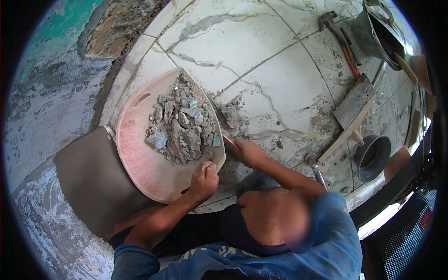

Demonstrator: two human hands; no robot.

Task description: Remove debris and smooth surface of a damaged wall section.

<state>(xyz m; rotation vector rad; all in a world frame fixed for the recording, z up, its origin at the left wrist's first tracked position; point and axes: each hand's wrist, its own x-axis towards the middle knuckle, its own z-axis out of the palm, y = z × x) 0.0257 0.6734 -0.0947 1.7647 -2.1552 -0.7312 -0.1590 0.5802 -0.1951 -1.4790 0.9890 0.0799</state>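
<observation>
A pale pink, scoop-shaped plastic pan (130,158) with a straight lip rests on the tiled floor in front of me. Grey rubble (182,126) is heaped in it, with some turquoise-faced pieces. My left hand (204,182) is closed on the pan's near edge, close to its right corner. Just right of the lip, my right hand (249,153) is wrapped round a tool with a red handle (231,142); its working end is hidden behind the pan. Loose debris (231,114) lies on the tiles beside the lip.
A hammer (340,42), a flat plastering trowel (354,102), a wooden float (343,137), a dark bucket (378,37) and a round grey bowl (372,158) stand or lie at right. A metal-headed tool (315,165) is near my right forearm. A rough wall (51,102) borders the left.
</observation>
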